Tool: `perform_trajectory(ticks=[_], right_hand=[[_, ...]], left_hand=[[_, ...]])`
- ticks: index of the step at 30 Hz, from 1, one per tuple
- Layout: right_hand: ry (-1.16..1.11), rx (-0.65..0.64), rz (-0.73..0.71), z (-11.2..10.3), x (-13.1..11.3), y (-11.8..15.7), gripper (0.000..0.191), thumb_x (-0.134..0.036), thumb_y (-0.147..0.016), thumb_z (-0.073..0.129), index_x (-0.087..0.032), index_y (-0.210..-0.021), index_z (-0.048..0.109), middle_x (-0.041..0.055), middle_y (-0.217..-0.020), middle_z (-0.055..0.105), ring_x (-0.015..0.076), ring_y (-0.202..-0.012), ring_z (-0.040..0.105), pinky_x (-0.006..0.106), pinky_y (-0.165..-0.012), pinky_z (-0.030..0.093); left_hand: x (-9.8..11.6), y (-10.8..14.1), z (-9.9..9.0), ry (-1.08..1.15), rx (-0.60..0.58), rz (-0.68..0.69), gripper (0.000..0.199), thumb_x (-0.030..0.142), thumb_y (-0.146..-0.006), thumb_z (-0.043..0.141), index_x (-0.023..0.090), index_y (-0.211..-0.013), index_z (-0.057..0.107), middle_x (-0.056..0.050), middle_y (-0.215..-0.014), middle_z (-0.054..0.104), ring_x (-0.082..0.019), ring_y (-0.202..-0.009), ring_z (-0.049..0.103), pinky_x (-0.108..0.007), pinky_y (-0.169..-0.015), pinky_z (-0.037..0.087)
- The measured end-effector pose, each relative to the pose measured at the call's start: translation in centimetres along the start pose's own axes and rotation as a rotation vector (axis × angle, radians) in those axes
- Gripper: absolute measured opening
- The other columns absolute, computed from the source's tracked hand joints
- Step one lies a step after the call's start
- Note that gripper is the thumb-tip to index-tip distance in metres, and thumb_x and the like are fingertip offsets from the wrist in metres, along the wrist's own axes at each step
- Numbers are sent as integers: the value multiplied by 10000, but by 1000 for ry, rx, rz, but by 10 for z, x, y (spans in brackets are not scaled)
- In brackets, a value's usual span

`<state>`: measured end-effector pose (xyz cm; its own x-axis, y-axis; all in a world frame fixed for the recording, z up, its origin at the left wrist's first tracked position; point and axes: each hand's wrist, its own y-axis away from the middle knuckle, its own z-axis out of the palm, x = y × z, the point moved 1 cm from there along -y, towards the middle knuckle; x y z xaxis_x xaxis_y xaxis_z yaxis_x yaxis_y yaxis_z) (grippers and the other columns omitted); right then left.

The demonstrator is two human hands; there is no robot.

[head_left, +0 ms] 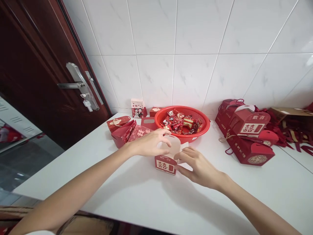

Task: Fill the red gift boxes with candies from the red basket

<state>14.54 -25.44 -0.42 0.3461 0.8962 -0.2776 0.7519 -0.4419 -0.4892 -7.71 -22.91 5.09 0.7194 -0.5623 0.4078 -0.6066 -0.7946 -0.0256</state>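
A small red and white gift box [165,166] with Chinese characters on its front stands upright on the table, its top flaps raised and unfolded. My left hand [153,143] is at the box's upper left, thumb and fingers apart over its opening. At the right side, my right hand [197,165] has the box's edge between thumb and fingers; the exact contact is partly hidden. Just behind the box is a red plastic basket [206,125] of wrapped candies [179,121]. The inside of the box is hidden by its front and my hands.
Several red boxes [122,132] lie on the left of the white table [137,192]. More boxes [254,153] are piled at the right, beside a cardboard box [290,112] with red items. A tiled wall [193,78] stands behind, and a dark door [44,49] at left.
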Motion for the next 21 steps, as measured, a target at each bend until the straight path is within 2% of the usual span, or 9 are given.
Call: perform_trajectory(ticks=[1, 4, 7, 10, 13, 15, 18, 21], right_hand=[[-33, -12, 32, -3, 1, 2, 150, -276, -1011, 476, -193, -992, 599, 85, -931, 696, 189, -808, 637, 343, -780, 494], [-92, -32, 159, -9, 5, 4, 207, -310, -1019, 460, -185, -995, 623, 148, -1200, 644, 193, -873, 675, 346, -761, 539], [-114, -41, 239, -11, 7, 3, 171, -295, -996, 498, -192, -1050, 624, 159, -1288, 595, 177, -831, 682, 347, -728, 564], [-139, -66, 231, -13, 9, 0, 136, -265, -971, 536, -195, -1037, 633, 138, -1248, 618, 177, -854, 677, 340, -734, 567], [-202, -99, 244, -17, 16, -4, 121, -251, -952, 560, -195, -1012, 649, 96, -1112, 675, 171, -839, 670, 327, -744, 557], [-264, -111, 274, -21, 25, -6, 130, -249, -945, 561, -194, -1009, 659, 69, -1007, 704, 168, -818, 669, 318, -741, 550], [-340, -113, 321, -30, 39, -10, 150, -283, -941, 561, -191, -969, 677, 53, -935, 728, 165, -786, 667, 297, -714, 542], [-396, -105, 332, -46, 53, -15, 209, -355, -933, 574, -187, -913, 697, 56, -901, 741, 168, -782, 674, 289, -724, 543]], left_hand=[[1, 2, 0, -28, -35, -9, 353, 474, -839, 668, 274, -1120, 742, -59, -1505, 472, -331, -1376, 445, -411, -1104, 392], [2, 8, -1, -38, -126, -59, 745, 601, -747, 728, 314, -1410, 548, -69, -1611, 334, -362, -1454, 336, -439, -1132, 353], [5, 11, 2, 1, -208, -59, 903, 675, -693, 731, 311, -1471, 454, -87, -1572, 390, -363, -1437, 360, -407, -1081, 396], [9, 8, 9, 23, -265, -38, 868, 678, -679, 735, 305, -1423, 489, -84, -1457, 494, -347, -1349, 459, -371, -1001, 443], [11, 2, 17, 3, -265, -77, 819, 659, -656, 759, 298, -1356, 535, -78, -1356, 542, -332, -1249, 526, -362, -948, 461], [13, -3, 23, 8, -221, -70, 787, 632, -650, 777, 284, -1323, 560, -79, -1317, 560, -328, -1221, 536, -355, -927, 467], [17, -8, 27, 31, -95, -37, 765, 581, -686, 770, 254, -1347, 564, -91, -1370, 551, -330, -1278, 507, -359, -974, 455], [18, -10, 19, 8, -11, -74, 705, 573, -696, 763, 241, -1303, 626, -91, -1388, 575, -332, -1273, 531, -371, -991, 457]])
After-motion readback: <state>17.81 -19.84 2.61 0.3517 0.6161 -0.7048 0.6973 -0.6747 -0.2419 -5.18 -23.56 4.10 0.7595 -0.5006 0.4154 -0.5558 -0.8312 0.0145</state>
